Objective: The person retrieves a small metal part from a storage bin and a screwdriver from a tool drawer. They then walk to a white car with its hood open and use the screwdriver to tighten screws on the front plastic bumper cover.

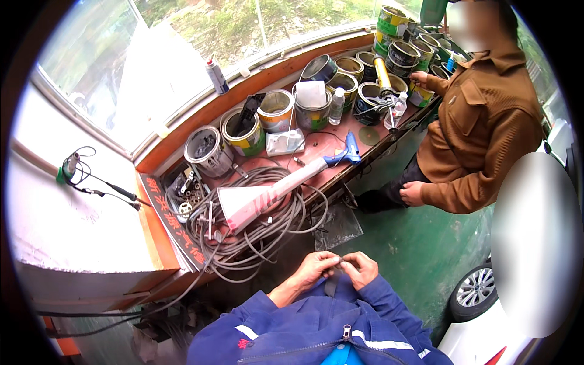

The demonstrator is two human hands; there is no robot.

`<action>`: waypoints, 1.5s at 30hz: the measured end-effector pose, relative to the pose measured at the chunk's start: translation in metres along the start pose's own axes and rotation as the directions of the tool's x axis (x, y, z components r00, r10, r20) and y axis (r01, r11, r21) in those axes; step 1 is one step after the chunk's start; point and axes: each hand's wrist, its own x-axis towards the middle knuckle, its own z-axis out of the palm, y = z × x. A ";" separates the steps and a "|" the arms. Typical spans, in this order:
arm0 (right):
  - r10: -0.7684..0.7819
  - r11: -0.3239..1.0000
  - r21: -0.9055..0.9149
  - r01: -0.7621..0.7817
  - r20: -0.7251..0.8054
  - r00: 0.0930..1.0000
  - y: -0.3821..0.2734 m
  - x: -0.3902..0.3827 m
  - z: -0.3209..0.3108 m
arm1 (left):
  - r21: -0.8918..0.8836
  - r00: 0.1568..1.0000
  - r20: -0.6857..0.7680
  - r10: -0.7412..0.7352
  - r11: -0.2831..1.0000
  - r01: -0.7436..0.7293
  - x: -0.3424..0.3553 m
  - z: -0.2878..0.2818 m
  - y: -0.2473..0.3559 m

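My left hand (315, 270) and my right hand (361, 269) meet in front of my blue jacket (292, 331), fingertips pinched close together. Between them is something small and dark that I cannot make out. A dark strip (330, 286) hangs just below the fingers; whether it belongs to what I hold is unclear. Ahead of my hands stands a workbench with a reddish top (325, 143). On its near part lie a coil of grey hose (286, 228) and a long white-and-red nozzle-like piece (255, 198), beside a blue glue gun (348, 152).
Several open paint cans (277, 109) line the bench under the window. A caulking gun (384, 79) leans among them. At the right stands a person in a brown jacket (480, 121), one hand at the cans. A car wheel (476, 291) is at lower right, on a green floor (395, 243).
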 end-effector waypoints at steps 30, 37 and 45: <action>0.054 0.985 0.155 -0.077 0.147 0.988 0.073 -0.134 -0.130 | 0.048 0.982 -0.175 0.069 0.997 -0.061 -0.032 0.159 -0.149; -0.092 0.992 0.117 0.049 0.394 0.915 0.077 -0.136 -0.137 | -0.005 0.945 -0.300 0.133 0.990 -0.141 -0.056 0.167 -0.165; -0.018 0.986 0.165 -0.031 0.292 0.956 0.061 -0.118 -0.130 | -0.059 0.954 -0.235 0.186 0.977 -0.205 -0.033 0.160 -0.141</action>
